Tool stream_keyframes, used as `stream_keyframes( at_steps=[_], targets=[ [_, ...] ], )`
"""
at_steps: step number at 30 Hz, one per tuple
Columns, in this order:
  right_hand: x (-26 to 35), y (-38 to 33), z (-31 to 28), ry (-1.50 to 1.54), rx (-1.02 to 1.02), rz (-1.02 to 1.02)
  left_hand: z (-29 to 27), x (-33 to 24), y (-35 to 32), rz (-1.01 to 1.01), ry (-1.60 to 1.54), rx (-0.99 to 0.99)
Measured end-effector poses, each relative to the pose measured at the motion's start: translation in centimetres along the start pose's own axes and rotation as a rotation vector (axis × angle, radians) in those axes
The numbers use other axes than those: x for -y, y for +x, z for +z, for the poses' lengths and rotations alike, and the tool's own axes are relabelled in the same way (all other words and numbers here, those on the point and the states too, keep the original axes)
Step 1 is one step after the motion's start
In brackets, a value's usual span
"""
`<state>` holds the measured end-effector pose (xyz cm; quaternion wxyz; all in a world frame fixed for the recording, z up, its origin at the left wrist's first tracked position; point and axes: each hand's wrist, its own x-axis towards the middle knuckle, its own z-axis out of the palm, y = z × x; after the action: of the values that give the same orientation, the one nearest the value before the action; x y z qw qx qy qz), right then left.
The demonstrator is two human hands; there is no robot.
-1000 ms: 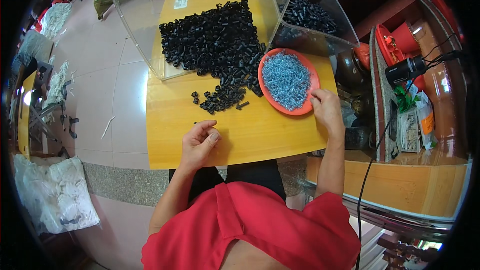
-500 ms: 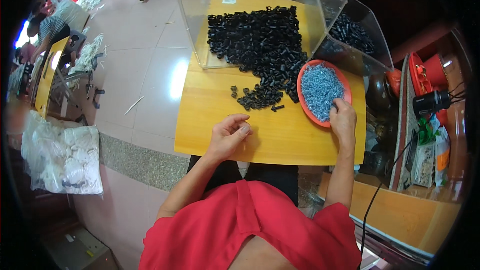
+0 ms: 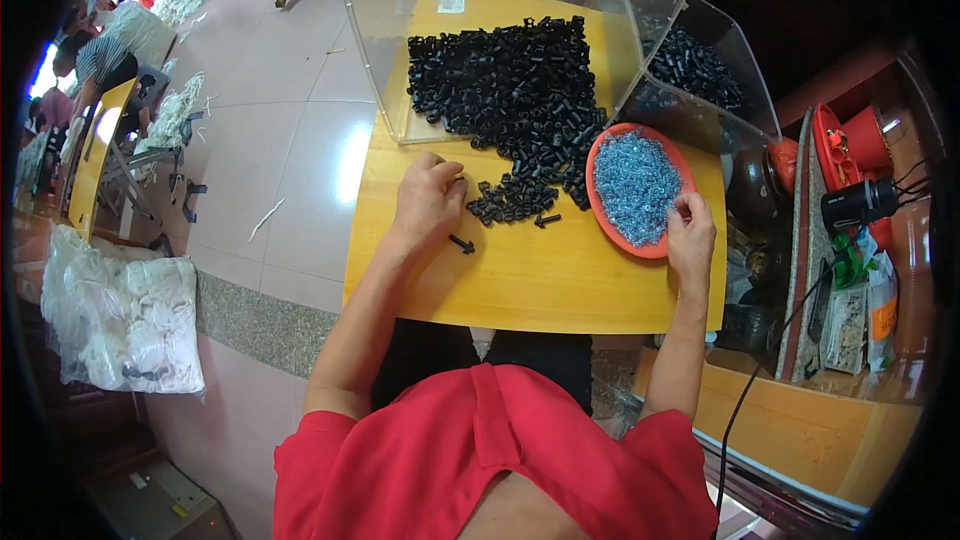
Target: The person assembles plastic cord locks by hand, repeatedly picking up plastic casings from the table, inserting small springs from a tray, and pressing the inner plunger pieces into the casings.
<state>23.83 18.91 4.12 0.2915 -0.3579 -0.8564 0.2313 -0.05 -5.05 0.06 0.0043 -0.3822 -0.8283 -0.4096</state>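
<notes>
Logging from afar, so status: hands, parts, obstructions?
Left hand beside black parts; right hand at red plate of silvery pieces. Both grips unclear. Loose black part near left forearm.

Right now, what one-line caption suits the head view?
Right hand at red plate, left hand beside black parts on yellow table.

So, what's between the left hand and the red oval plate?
The head view shows small black plastic parts scattered on the yellow tabletop between the left hand and red plate.

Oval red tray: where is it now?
In the head view, the oval red tray sits right of centre on the yellow table, just right of the black parts, with the right hand at its right rim.
</notes>
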Motion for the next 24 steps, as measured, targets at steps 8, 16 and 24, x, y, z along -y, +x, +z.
stream_keyframes(
  at_steps=[8,16,24],
  targets=[
    [-0.3,0.0,0.6,0.094,-0.020,-0.002,1.2,-1.7,1.1,0.081,0.003,0.010],
    [0.8,-0.2,1.1,0.160,-0.056,0.010,4.6,-4.5,4.1,0.109,0.129,0.125],
    [0.9,0.1,1.5,0.554,0.091,0.178,5.3,-3.8,4.2,0.017,0.047,0.097]
  ],
)
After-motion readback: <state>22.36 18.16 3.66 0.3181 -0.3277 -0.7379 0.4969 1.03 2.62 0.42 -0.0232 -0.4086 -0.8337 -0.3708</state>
